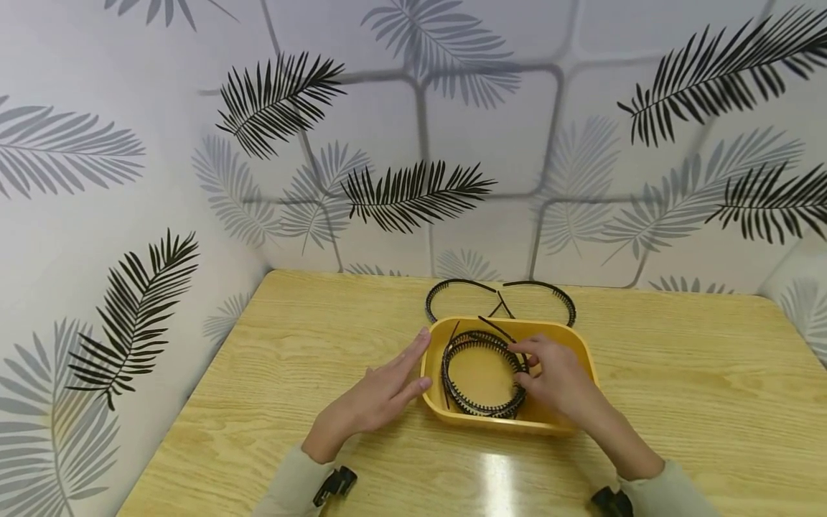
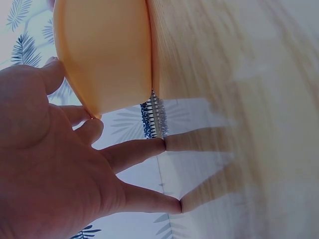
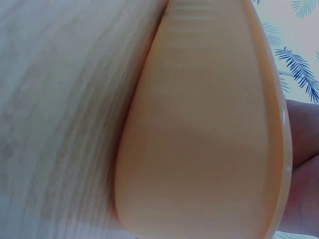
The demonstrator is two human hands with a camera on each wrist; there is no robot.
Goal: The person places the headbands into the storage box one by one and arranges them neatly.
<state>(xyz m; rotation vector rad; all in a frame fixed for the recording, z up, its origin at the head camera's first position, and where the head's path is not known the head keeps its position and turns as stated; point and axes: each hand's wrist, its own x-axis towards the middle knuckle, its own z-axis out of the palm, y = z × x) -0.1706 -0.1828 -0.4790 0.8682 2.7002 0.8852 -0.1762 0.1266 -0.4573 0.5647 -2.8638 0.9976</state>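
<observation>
A yellow plastic basket stands on the table, holding several black toothed headbands piled in a ring. My left hand touches the basket's left side with fingers spread and fairly straight; in the left wrist view the hand has its thumb and some fingertips at the basket wall. Inside the basket, my right hand pinches a black headband at the right side of the pile. In the right wrist view the basket wall hides most of that hand.
Behind the basket two more black headbands, a left one and a right one, lie on the wooden table. A wall with a leaf pattern rises at the table's back edge.
</observation>
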